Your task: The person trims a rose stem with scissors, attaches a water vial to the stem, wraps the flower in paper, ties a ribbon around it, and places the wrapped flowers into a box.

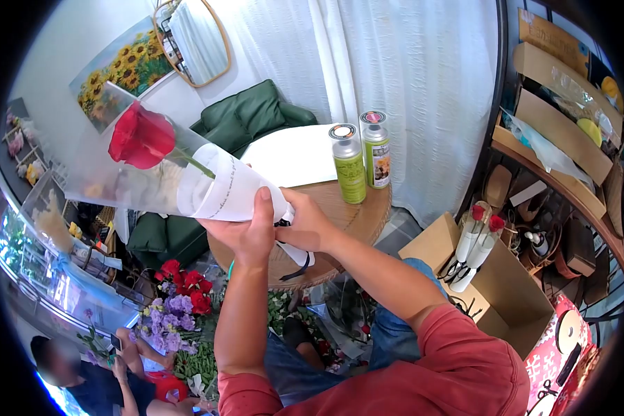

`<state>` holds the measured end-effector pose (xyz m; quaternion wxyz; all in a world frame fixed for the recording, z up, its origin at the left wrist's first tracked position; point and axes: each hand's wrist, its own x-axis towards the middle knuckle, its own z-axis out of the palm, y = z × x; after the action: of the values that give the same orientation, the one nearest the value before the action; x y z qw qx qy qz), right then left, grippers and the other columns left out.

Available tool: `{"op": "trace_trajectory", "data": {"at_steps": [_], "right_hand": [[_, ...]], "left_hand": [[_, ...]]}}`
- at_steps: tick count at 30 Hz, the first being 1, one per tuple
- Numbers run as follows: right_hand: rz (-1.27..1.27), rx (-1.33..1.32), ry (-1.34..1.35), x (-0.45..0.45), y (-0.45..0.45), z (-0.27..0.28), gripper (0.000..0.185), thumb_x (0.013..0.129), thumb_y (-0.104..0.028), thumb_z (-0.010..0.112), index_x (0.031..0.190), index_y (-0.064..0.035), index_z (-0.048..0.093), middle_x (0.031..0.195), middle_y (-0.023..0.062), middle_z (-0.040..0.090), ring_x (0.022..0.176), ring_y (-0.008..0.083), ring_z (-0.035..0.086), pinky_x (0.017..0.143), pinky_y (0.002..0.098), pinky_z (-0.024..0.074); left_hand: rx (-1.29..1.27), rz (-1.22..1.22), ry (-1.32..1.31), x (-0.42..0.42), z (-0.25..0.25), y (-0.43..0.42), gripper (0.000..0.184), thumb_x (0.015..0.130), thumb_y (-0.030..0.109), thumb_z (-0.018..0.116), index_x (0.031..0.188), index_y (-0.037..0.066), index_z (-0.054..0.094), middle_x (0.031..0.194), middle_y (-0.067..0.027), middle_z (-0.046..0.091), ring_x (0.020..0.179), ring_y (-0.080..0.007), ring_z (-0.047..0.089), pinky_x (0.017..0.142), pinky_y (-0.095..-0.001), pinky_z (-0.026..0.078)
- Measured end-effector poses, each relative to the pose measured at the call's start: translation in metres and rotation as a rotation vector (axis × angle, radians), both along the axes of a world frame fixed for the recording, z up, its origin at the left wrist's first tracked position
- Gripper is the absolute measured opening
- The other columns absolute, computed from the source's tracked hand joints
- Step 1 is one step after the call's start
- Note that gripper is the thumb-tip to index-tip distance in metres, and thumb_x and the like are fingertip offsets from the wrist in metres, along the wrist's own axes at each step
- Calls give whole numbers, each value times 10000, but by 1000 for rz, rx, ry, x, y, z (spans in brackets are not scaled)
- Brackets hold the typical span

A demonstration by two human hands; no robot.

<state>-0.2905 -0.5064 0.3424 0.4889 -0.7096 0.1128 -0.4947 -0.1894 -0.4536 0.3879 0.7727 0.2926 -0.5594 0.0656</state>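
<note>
A single red rose (141, 136) stands in a clear sleeve with a white printed paper wrap (223, 186), tilted up to the left. My left hand (246, 232) supports the wrap from below, its thumb pressed along the paper. Around the narrow lower end, beside a black ribbon (297, 269), my right hand (305, 222) is closed; its fingertips are partly hidden. The ribbon's loose tail hangs below the wrap. Beneath my hands is a round wooden table (367, 220) with a white sheet (301, 154) on it.
Two spray cans (349, 166) stand on the table. To the right, a cardboard box (509, 305) holds two wrapped roses (473, 239). Red and purple flowers (166, 320) lie low at left, near a seated person (93, 381). A green sofa (246, 114) is behind.
</note>
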Motion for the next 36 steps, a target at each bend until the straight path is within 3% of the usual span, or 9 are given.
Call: {"op": "trace_trajectory", "data": {"at_steps": [2, 12, 15, 17, 19, 22, 27, 33, 36], "right_hand": [[75, 32, 88, -2, -2, 1, 612, 731, -59, 823, 1304, 12, 618, 1203, 145, 705, 1117, 213, 669, 950, 375, 539], [58, -40, -20, -1, -7, -5, 578, 693, -147, 857, 1205, 4, 635, 1115, 187, 723, 1050, 264, 707, 925, 384, 541], [87, -72, 49, -3, -10, -12, 611, 690, -144, 866, 1233, -3, 623, 1139, 161, 715, 1076, 232, 682, 947, 372, 529], [218, 21, 15, -3, -18, -20, 628, 695, -128, 870, 1262, -13, 624, 1135, 114, 712, 1073, 197, 660, 959, 360, 520], [267, 38, 41, -6, -27, -24, 640, 699, -121, 873, 1277, -17, 621, 1132, 98, 710, 1069, 185, 653, 961, 356, 518], [367, 48, 97, -8, -35, -27, 658, 704, -114, 878, 1300, -20, 616, 1126, 80, 708, 1064, 175, 649, 968, 352, 515], [489, 86, 161, -8, -35, -20, 682, 694, -132, 901, 1304, -25, 617, 1124, 70, 709, 1068, 182, 654, 977, 354, 514], [135, 4, -43, 0, 2, -10, 726, 656, -232, 935, 1267, 5, 621, 1100, 131, 724, 1049, 225, 687, 940, 374, 534], [-189, -42, -24, 7, 18, -7, 657, 681, -231, 900, 1212, 33, 615, 1021, 217, 734, 931, 339, 740, 838, 411, 572]], "left_hand": [[-63, -8, 3, -2, -1, -2, 810, 874, 5, 759, 1492, 7, 236, 1354, -237, 534, 1160, -339, 646, 1022, -487, 543], [73, 124, 7, 5, 19, 5, 831, 839, 74, 823, 1469, 15, 283, 1324, -208, 559, 1128, -292, 647, 1010, -438, 521], [328, 31, 37, 12, 40, 13, 847, 810, 123, 860, 1452, 21, 317, 1267, -189, 608, 1130, -265, 637, 1012, -410, 500], [406, -260, 92, 15, 51, 16, 837, 764, 65, 872, 1391, 29, 318, 1239, -174, 605, 1157, -267, 627, 1015, -405, 498], [445, -322, 90, 31, 56, 10, 848, 746, 145, 896, 1396, 21, 366, 1251, -172, 616, 1157, -268, 635, 1012, -402, 507], [668, -559, -84, 41, 68, 3, 1079, 680, 462, 888, 1496, -42, 395, 1276, -188, 651, 1150, -278, 654, 974, -408, 542], [743, -746, -139, 42, 67, -4, 1019, 681, 385, 884, 1474, -50, 413, 1180, -192, 673, 1067, -290, 691, 917, -408, 574], [643, -511, -19, 45, 54, -7, 850, 724, 324, 854, 1375, -72, 478, 1037, -206, 699, 919, -298, 726, 823, -417, 612], [593, -429, -5, 42, 50, -8, 762, 740, 327, 837, 1291, -89, 513, 995, -217, 704, 904, -305, 728, 814, -417, 615]]}}
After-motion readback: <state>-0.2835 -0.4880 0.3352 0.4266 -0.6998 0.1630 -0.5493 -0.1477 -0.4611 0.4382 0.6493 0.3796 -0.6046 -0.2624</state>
